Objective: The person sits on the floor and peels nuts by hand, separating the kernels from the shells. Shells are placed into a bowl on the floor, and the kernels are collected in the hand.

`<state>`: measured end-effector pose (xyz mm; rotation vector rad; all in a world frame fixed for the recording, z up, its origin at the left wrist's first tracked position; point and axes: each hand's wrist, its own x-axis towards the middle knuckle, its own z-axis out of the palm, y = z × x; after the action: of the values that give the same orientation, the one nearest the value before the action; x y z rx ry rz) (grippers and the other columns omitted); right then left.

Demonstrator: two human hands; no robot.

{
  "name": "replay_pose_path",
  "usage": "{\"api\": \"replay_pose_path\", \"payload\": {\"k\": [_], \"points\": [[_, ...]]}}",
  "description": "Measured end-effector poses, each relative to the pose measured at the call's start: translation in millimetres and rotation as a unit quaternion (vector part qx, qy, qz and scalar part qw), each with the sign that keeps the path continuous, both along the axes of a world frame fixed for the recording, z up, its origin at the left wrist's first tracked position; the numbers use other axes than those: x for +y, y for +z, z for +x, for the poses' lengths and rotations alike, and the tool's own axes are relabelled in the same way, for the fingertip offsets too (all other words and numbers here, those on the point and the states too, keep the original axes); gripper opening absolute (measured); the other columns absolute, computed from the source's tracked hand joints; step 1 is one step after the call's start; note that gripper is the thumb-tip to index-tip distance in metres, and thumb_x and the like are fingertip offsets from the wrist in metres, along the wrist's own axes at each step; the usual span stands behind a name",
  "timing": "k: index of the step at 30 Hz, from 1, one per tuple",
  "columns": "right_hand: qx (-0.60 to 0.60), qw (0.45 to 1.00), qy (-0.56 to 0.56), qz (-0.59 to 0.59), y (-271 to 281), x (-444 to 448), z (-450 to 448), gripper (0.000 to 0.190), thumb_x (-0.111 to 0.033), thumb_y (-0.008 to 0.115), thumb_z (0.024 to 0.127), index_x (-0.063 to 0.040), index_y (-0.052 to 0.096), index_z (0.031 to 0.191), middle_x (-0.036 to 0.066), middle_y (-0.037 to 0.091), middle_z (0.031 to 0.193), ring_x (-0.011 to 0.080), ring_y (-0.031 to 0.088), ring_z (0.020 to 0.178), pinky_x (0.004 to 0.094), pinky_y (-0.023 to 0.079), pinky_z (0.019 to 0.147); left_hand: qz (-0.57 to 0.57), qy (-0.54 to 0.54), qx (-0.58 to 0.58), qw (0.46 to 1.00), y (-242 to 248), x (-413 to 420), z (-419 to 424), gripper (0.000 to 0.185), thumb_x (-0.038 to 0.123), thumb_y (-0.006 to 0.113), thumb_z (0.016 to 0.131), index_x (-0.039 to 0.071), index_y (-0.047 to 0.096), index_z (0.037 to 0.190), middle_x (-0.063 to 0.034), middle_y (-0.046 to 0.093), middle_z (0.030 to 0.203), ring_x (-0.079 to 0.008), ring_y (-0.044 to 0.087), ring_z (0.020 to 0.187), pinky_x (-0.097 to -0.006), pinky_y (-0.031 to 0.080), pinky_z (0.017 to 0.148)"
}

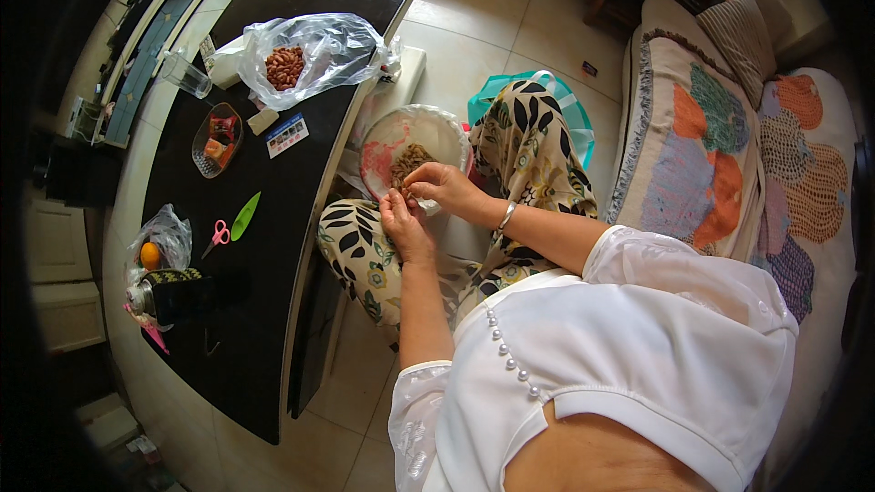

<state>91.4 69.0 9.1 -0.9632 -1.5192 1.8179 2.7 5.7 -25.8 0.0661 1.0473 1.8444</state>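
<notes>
My left hand and my right hand meet over the near edge of a lined round bin. Both hands have bent fingers close together around something too small to make out. Inside the bin lies a heap of brown shells or husks, partly hidden by my right hand. A silver bangle circles my right wrist. On the dark table beyond, an open clear plastic bag holds a pile of reddish-brown nuts or dates.
The black table bears a drinking glass, a snack dish, a printed card, pink scissors and a green leaf-shaped item. A teal bag stands beside my knee; a covered sofa is at right.
</notes>
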Motion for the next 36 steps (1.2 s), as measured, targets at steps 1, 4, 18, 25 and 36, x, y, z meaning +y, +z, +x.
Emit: {"api": "replay_pose_path", "payload": {"k": [1, 4, 18, 25, 36], "points": [[0.008, 1.0, 0.002, -0.017, 1, 1, 1, 0.015, -0.007, 0.06, 0.087, 0.003, 0.061, 0.098, 0.006, 0.064, 0.086, 0.0109, 0.06, 0.077, 0.0238, 0.049, 0.071, 0.007, -0.005, 0.013, 1.0, 1, 0, 0, 0.018, 0.025, 0.045, 0.097, 0.009, 0.047, 0.09, 0.0026, 0.048, 0.071, -0.0028, 0.036, 0.053, -0.0177, 0.029, 0.046], [0.029, 0.998, 0.007, -0.048, 2, 3, 4, 0.016, -0.008, 0.06, 0.087, 0.003, 0.061, 0.099, 0.006, 0.063, 0.087, 0.0111, 0.06, 0.078, 0.0242, 0.05, 0.072, 0.008, -0.015, 0.013, 1.0, 1, -1, 0, 0.017, 0.024, 0.047, 0.097, 0.009, 0.047, 0.09, 0.0017, 0.05, 0.072, -0.0029, 0.036, 0.053, -0.0176, 0.029, 0.045], [0.209, 0.864, -0.057, -0.455, -34, 5, 2, 0.021, -0.009, 0.043, 0.09, 0.001, 0.059, 0.1, 0.009, 0.061, 0.09, 0.0205, 0.059, 0.083, 0.0354, 0.049, 0.079, -0.093, -0.01, 0.66, 0.746, -2, 1, 8, 0.016, 0.019, 0.053, 0.092, 0.004, 0.052, 0.087, -0.0113, 0.054, 0.082, -0.0304, 0.056, 0.076, -0.037, 0.046, 0.065], [0.199, 0.831, -0.084, -0.513, -36, 12, 12, 0.016, -0.008, 0.05, 0.089, 0.002, 0.061, 0.094, 0.01, 0.062, 0.088, 0.0182, 0.059, 0.083, 0.0295, 0.05, 0.076, -0.131, -0.041, 0.563, 0.815, -4, 5, 2, 0.017, 0.019, 0.053, 0.092, 0.003, 0.054, 0.088, -0.0123, 0.057, 0.082, -0.0294, 0.057, 0.075, -0.037, 0.046, 0.063], [0.135, 0.892, -0.068, -0.426, -21, 14, 30, 0.014, -0.01, 0.058, 0.087, -0.001, 0.06, 0.097, 0.006, 0.062, 0.087, 0.0131, 0.06, 0.077, 0.0233, 0.05, 0.07, -0.086, -0.095, 0.026, 0.991, -12, 22, -22, 0.028, 0.031, 0.05, 0.094, 0.003, 0.053, 0.093, -0.0051, 0.058, 0.079, -0.0112, 0.047, 0.06, -0.0245, 0.036, 0.051]]}}
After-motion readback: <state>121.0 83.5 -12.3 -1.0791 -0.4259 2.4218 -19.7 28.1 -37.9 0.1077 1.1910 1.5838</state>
